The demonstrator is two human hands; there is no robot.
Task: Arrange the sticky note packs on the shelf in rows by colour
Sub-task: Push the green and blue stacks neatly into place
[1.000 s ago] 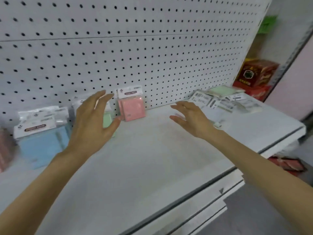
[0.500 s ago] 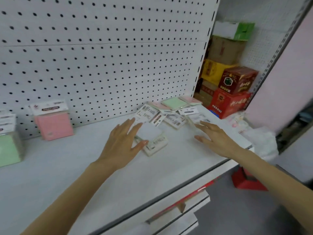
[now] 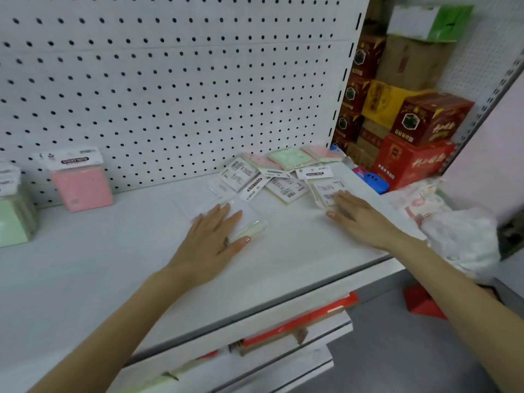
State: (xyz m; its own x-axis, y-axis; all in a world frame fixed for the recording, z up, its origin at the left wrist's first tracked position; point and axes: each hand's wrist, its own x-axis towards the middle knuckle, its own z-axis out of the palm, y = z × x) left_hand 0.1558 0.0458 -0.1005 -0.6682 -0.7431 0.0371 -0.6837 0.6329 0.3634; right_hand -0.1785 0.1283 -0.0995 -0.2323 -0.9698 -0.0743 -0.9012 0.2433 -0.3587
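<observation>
A loose heap of sticky note packs (image 3: 283, 171) lies flat at the back right of the white shelf (image 3: 85, 279), green and pink ones among face-down white backs. My left hand (image 3: 211, 239) lies flat on a pale pack (image 3: 249, 226) in front of the heap, fingers straight. My right hand (image 3: 358, 217) rests with straight fingers on the near edge of another face-down pack (image 3: 329, 190). A pink pack (image 3: 80, 181) stands upright against the pegboard at the left. Green packs (image 3: 14, 219) stand at the far left edge.
The pegboard back wall (image 3: 170, 80) rises behind the shelf. Red, yellow and brown cartons (image 3: 411, 131) are stacked past the shelf's right end, with a crumpled plastic bag (image 3: 459, 236) at the corner. Lower shelves with red strips (image 3: 297, 321) jut out below.
The view has swung right from the standing packs to the loose heap. Both hands moved right and came down onto flat packs near the heap.
</observation>
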